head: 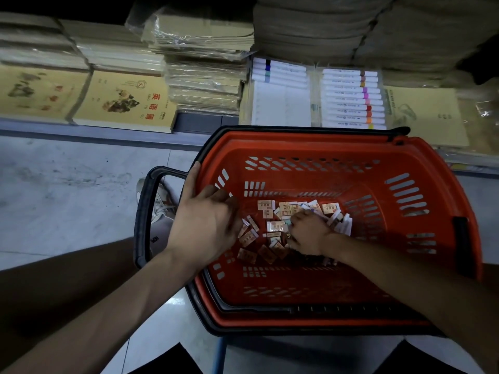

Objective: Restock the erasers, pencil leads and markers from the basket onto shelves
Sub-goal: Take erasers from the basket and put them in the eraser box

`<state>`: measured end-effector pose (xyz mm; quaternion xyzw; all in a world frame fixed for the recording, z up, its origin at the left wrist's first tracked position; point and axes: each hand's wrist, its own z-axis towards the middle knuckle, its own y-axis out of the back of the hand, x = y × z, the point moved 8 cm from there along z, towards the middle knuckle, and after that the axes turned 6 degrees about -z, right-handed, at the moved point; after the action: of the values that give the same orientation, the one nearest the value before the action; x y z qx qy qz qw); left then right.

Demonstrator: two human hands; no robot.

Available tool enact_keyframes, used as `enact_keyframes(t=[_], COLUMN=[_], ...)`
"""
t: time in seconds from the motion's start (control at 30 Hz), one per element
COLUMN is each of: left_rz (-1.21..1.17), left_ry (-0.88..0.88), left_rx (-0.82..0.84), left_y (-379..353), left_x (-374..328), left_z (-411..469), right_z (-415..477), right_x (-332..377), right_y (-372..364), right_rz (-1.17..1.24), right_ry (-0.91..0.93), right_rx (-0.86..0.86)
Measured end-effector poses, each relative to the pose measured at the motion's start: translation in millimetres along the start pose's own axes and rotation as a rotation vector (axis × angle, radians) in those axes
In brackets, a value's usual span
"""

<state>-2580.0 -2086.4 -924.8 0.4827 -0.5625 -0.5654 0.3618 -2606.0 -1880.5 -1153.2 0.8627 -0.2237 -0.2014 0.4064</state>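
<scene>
A red plastic basket [432, 201] sits in front of me with several small paper-sleeved erasers [272, 226] scattered on its floor. My left hand [205, 222] reaches over the basket's left rim, fingers curled down toward the erasers at the left of the pile; whether it holds any is hidden. My right hand [307, 233] is down among the erasers in the middle of the pile, fingers curled round a few of them. Two open packs of white markers [351, 98] with coloured caps lie on the low shelf just beyond the basket.
Stacks of tan exercise books [124, 101] and wrapped bundles [205, 79] fill the low shelf behind. The basket's black handle [145, 211] hangs to the left over a sneaker [159, 206] on the tiled floor [67, 190].
</scene>
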Motion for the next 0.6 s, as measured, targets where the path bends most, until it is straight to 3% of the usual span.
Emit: enact_keyframes(t=[0.07, 0.17, 0.23, 0.33, 0.5, 0.6], left_rz=[0.01, 0.014, 0.015, 0.001, 0.004, 0.004], left_ry=[0.003, 0.002, 0.004, 0.0, -0.005, 0.0], left_rx=[-0.004, -0.013, -0.023, -0.036, -0.058, -0.06], left_y=[0.4, 0.1, 0.1, -0.1, 0.7, 0.0], left_x=[0.3, 0.5, 0.9, 1.2, -0.1, 0.9], left_z=[0.3, 0.4, 0.4, -0.1, 0.4, 1.7], right_z=[16.0, 44.4, 53.0, 48.1, 45.4, 48.8], right_x=[13.3, 35.1, 34.3, 30.8, 29.1, 53.0], right_y=[16.7, 24.1, 17.8, -7.3, -26.9, -2.4], right_rz=[0.177, 0.482, 0.593, 0.717, 0.877, 0.826], right_ry=[-0.034, -0.2, -0.462, -0.758, -0.814, -0.64], right_rx=[-0.154, -0.214, -0.158, 0.08, 0.122, 0.082])
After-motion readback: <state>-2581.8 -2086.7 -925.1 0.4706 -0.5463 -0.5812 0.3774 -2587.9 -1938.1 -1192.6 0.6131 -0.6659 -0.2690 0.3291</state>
